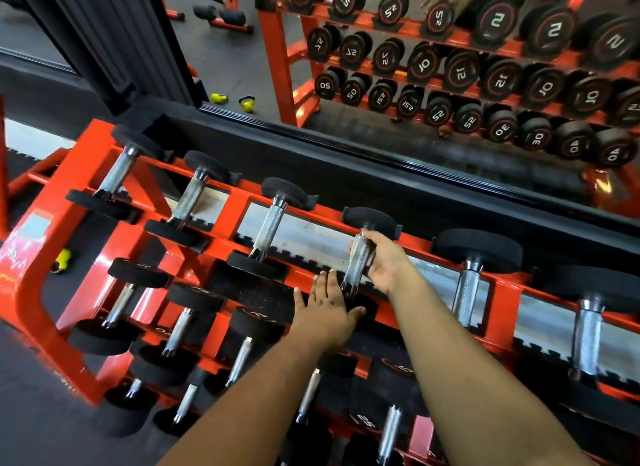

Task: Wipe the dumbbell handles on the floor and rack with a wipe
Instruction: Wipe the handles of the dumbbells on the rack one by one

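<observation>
Fingers of the right hand point(384, 263) curl round the knurled handle point(360, 261) of one dumbbell on the top tier of the rack point(41, 278), gripping it just below its far head. No wipe shows in that grip; if one is there, the palm hides it, and I cannot tell. The left hand point(327, 309) lies flat and spread, fingers straight, just to the near left of the gripped handle, resting on or hovering over the dumbbell's near head, with nothing held in it. To the left of the hands three more top-tier handles point(268, 228) sit bare in their cradles, and to the right two bigger ones point(465, 297) wait likewise. Below the forearms, the lower tiers carry more dumbbells point(178, 330) with their handles pointing toward the person. Beyond the hands a mirror point(450, 67) repeats the rack. Nothing tells cleaned steel from uncleaned: every handle has the same dull shine, with no streak or damp patch. My reading is that the job is somewhere in the top tier, with the lower tiers and any floor dumbbells, none of which are in view, probably still to do.
</observation>
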{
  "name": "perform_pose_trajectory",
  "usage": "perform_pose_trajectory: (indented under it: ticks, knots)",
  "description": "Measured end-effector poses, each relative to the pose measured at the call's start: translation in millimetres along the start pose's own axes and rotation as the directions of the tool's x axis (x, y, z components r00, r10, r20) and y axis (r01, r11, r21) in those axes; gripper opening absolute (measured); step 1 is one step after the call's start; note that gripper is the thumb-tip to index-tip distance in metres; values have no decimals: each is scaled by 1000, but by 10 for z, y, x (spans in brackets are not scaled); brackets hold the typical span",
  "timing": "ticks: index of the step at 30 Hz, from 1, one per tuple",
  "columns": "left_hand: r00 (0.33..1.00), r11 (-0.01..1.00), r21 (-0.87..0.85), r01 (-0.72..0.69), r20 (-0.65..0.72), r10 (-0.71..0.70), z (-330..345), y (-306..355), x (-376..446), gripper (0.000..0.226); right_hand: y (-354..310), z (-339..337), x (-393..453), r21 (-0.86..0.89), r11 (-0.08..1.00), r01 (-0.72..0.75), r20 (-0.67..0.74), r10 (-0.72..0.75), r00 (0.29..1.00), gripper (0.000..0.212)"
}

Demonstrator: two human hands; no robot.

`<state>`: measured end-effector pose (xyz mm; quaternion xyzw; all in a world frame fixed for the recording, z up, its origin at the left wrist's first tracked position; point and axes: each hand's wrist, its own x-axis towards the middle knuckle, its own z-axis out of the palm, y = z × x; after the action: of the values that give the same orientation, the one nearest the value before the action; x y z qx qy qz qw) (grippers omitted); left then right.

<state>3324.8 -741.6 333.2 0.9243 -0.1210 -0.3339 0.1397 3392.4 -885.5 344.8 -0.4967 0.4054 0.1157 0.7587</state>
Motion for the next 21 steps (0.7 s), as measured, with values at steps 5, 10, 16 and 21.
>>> perform_pose_trajectory:
  ticks: [5,10,16,21]
  knots:
    - [1000,1000,-8,-9,-22,9,28,-17,6,89,82,-109,27,-39,995,89,10,-89,996,29]
    - [1000,1000,-17,-5,-22,5,2,8,-12,89,92,35,25,-37,999,4,66,-2,998,43]
    - [1000,1000,-16,-10,-27,10,23,-18,8,89,221,-207,80,-50,997,55,106,-49,993,38]
    - [1000,1000,-12,-3,-15,2,1,1,0,89,292,-86,-23,-86,996,-37,132,48,990,40]
